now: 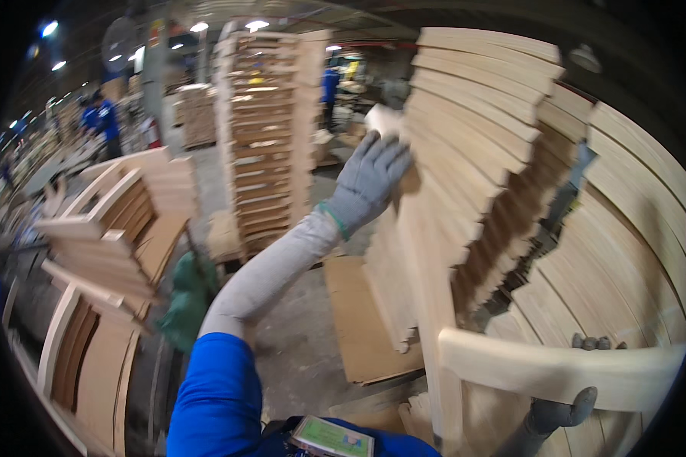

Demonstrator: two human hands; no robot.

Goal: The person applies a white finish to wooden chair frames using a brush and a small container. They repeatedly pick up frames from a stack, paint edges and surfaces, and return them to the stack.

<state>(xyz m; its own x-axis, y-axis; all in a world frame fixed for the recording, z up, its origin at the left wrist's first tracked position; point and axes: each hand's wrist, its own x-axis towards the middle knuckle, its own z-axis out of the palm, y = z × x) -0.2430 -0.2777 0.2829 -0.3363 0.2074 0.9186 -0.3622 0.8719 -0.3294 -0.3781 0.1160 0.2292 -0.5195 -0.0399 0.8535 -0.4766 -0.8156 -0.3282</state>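
In the head view, the pale wooden frame [427, 259] stands in front of me, just right of the middle, its long upright running from near my left grip down toward my body and its curved rail [511, 358] crossing to the right at the bottom. My right grip [554, 413] is closed around that rail: the gloved thumb presses the near face at the lower edge, and the fingertips show over the top edge from behind. My left grip [367, 179] is raised with its fingers nearly straight, laid against the top of the upright; I cannot tell whether the thumb wraps it. Tall layers of stacked wooden parts [465, 114] rise just behind and to the right, and a cardboard sheet [370, 324] lies on the floor [297, 312] beyond. I judge the frame stiff and moderately heavy, awkward more for its length than its weight. Smooth bare wood may slide under knit gloves, and edges could dent if knocked on the stack. The best holds, I think, are the rail's middle and high on the upright, keeping clear of the corner joint.
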